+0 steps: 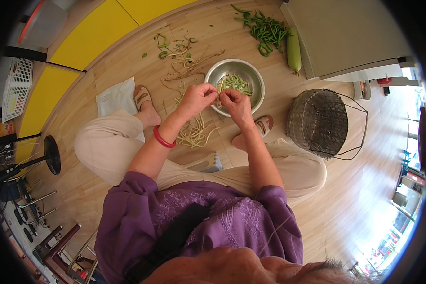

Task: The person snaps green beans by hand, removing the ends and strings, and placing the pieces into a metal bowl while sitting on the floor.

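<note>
My left hand (198,99) and my right hand (237,104) meet over the near left rim of a steel bowl (257,81) on the floor. Both are closed in a pinch, fingertips nearly touching. A thin pale string bean (219,85) shows between them, mostly covered by the fingers. Cut green bean pieces (238,83) lie in the bowl. Beneath my left forearm, a loose pile of long pale string beans (194,134) spreads on the floor. A red bangle (164,137) circles my left wrist.
Bean scraps and stems (187,59) lie beyond my left hand. Green peppers (262,31) and a long pale green gourd (294,51) are at the far right, beside a cabinet (345,33). A wicker basket (317,120) stands right; a white plastic bag (117,98) lies left.
</note>
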`<act>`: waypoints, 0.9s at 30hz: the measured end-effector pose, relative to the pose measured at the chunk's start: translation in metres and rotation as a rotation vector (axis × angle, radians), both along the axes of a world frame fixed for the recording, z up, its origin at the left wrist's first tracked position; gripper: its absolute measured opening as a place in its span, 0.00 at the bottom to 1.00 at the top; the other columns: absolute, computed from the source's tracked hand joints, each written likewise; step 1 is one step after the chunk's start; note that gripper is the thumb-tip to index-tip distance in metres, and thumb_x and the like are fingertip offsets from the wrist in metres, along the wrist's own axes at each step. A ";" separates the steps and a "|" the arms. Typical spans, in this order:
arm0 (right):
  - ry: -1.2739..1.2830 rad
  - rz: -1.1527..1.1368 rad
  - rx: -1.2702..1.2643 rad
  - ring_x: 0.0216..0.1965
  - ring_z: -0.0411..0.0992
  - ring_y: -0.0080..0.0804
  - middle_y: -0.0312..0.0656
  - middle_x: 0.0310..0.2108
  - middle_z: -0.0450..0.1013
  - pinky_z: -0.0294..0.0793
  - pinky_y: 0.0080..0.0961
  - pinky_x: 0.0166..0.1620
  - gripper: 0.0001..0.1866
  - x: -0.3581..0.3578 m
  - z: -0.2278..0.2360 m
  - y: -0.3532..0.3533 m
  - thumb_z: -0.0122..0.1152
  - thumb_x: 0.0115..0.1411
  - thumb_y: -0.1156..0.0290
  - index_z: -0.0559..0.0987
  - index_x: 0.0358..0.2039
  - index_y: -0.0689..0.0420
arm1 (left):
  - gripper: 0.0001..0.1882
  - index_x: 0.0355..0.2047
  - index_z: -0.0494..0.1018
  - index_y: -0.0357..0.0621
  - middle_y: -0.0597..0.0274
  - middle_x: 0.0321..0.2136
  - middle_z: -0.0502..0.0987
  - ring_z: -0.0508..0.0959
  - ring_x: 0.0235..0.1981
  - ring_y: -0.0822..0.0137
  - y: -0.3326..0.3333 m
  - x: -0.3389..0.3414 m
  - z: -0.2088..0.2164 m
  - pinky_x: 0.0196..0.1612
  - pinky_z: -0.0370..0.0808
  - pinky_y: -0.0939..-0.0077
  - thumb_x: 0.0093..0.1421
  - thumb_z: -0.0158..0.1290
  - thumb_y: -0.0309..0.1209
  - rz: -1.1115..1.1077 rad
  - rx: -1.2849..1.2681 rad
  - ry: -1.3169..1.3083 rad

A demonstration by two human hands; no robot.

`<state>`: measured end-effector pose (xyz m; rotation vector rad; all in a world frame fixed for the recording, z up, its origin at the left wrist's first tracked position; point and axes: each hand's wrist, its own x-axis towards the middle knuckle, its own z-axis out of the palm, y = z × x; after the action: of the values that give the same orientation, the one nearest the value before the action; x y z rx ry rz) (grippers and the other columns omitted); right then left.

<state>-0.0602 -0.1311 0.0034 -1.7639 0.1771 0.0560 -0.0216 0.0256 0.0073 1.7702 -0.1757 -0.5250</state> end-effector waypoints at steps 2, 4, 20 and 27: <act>-0.027 0.013 -0.045 0.20 0.67 0.20 0.40 0.18 0.72 0.68 0.19 0.26 0.09 0.000 0.000 -0.001 0.57 0.51 0.70 0.77 0.29 0.63 | 0.05 0.29 0.73 0.37 0.67 0.19 0.74 0.71 0.20 0.80 0.000 0.000 -0.002 0.24 0.70 0.85 0.56 0.51 0.26 -0.014 0.027 -0.046; -0.076 0.022 -0.093 0.19 0.68 0.22 0.42 0.18 0.72 0.68 0.20 0.26 0.09 0.000 0.001 -0.001 0.58 0.50 0.70 0.77 0.28 0.63 | 0.05 0.28 0.73 0.37 0.67 0.17 0.74 0.70 0.19 0.80 -0.001 -0.001 0.000 0.23 0.69 0.84 0.54 0.51 0.26 -0.035 0.087 -0.131; 0.218 -0.125 0.668 0.21 0.64 0.21 0.36 0.20 0.70 0.65 0.16 0.28 0.03 0.003 -0.023 -0.018 0.51 0.50 0.77 0.74 0.24 0.62 | 0.03 0.26 0.69 0.39 0.61 0.25 0.75 0.72 0.21 0.74 -0.015 0.010 -0.017 0.26 0.70 0.79 0.55 0.47 0.25 -0.086 -0.259 0.244; 0.328 -0.296 0.951 0.23 0.65 0.23 0.37 0.23 0.68 0.67 0.19 0.29 0.03 0.007 -0.041 -0.035 0.48 0.52 0.78 0.71 0.27 0.59 | 0.04 0.30 0.68 0.41 0.50 0.35 0.75 0.75 0.34 0.66 -0.020 0.024 -0.034 0.35 0.74 0.74 0.56 0.44 0.25 0.014 -0.771 0.564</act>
<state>-0.0533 -0.1663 -0.0373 -0.7597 0.5485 0.1823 0.0027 0.0052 -0.0262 0.8344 0.0356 -0.7959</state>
